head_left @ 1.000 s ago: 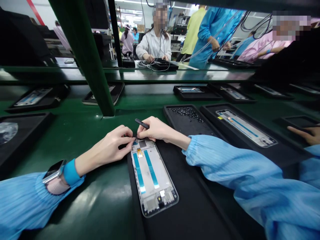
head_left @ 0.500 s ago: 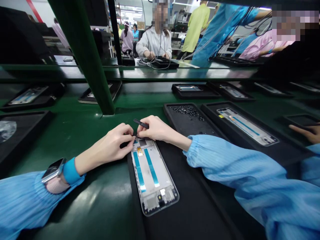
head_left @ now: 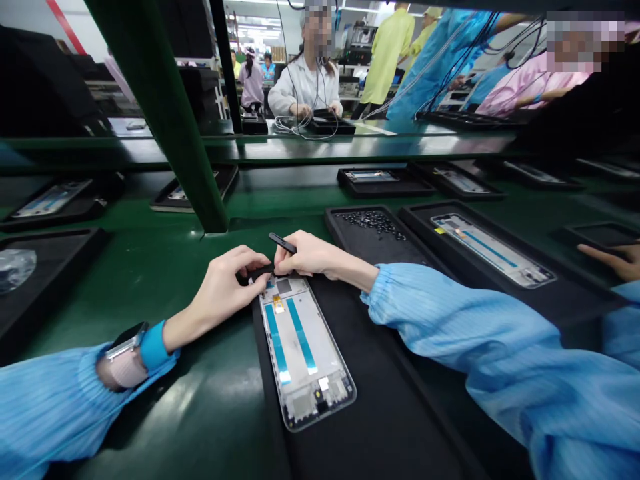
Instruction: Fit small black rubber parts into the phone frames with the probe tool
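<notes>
A phone frame (head_left: 310, 340), silvery inside with two blue strips and a clear rim, lies on a long black tray (head_left: 400, 413) in front of me. My left hand (head_left: 235, 277) is curled at its upper left corner, thumb on the frame's edge and index finger over the tray's rim. In my right hand (head_left: 307, 253) is a pair of black tweezers (head_left: 281, 243), pinched between thumb and fingers, its back end sticking up. Its tips are hidden behind my fingers at the frame's top edge. Both hands nearly meet there.
Beyond my right hand, a black tray (head_left: 360, 243) holds a heap of small dark parts. Another tray carries a second phone frame (head_left: 490, 250). A green post (head_left: 165, 127) rises ahead on the left. Someone else's hand (head_left: 613, 260) is at the right edge.
My left fingers have spread slightly from the thumb, and the wrist has turned and shifted a little right. My right hand still holds the tweezers at the frame's top. The view has shifted slightly.
</notes>
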The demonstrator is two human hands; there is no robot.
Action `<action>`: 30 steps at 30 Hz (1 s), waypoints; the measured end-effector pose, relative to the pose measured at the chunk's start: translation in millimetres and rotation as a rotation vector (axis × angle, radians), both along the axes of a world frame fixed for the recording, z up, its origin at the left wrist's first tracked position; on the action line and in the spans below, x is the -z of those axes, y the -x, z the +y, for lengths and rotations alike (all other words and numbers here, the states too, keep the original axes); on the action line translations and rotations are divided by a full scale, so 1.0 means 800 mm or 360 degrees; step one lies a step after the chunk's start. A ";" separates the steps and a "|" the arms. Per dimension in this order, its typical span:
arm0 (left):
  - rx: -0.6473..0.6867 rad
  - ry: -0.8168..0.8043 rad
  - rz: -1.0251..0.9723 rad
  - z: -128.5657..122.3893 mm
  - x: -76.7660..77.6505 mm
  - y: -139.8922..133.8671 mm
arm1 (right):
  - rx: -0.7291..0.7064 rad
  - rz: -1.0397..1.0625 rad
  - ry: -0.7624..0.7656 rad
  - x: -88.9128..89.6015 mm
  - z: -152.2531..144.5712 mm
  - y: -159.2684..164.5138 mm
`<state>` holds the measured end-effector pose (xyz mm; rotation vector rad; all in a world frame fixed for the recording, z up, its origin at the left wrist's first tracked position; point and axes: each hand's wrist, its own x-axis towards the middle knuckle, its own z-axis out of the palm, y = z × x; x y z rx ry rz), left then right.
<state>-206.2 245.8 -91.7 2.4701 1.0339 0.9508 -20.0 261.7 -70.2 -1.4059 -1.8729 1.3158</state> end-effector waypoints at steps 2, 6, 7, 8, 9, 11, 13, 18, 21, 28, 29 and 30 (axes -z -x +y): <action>0.0010 0.0020 -0.0002 0.002 0.000 -0.002 | -0.0008 0.0019 0.0006 0.001 0.000 0.000; 0.0026 0.0000 -0.0009 0.004 0.003 -0.001 | -0.0007 0.0029 0.0010 0.002 0.001 0.001; 0.0024 -0.0002 -0.0014 0.004 0.003 -0.001 | -0.0002 0.0024 0.0009 0.002 0.001 0.001; 0.0027 -0.0006 -0.0017 0.004 0.004 -0.001 | 0.0000 0.0021 0.0005 0.002 0.000 0.002; 0.0031 -0.0014 -0.0022 0.004 0.004 -0.001 | 0.0000 0.0015 0.0001 0.002 0.000 0.002; 0.0047 -0.0031 -0.0030 0.003 0.005 -0.001 | 0.0003 -0.0004 -0.0014 0.002 -0.001 0.003; 0.0063 -0.0043 -0.0039 0.003 0.005 -0.001 | 0.0012 -0.0037 -0.0036 0.001 -0.001 0.003; 0.0075 -0.0060 -0.0046 0.003 0.007 -0.001 | 0.0007 -0.0112 -0.0069 0.002 0.000 0.002; 0.0073 -0.0068 -0.0043 0.003 0.007 -0.002 | 0.0004 -0.0114 -0.0077 0.003 0.001 0.002; 0.0042 -0.0074 0.0006 0.002 0.004 -0.002 | 0.0046 -0.0178 -0.0208 0.001 -0.004 0.006; 0.0039 -0.0072 0.0023 0.002 0.004 -0.002 | 0.0047 -0.0183 -0.0242 0.001 -0.005 0.006; 0.0037 -0.0069 0.0038 0.001 0.004 -0.002 | 0.0043 -0.0178 -0.0257 0.000 -0.005 0.006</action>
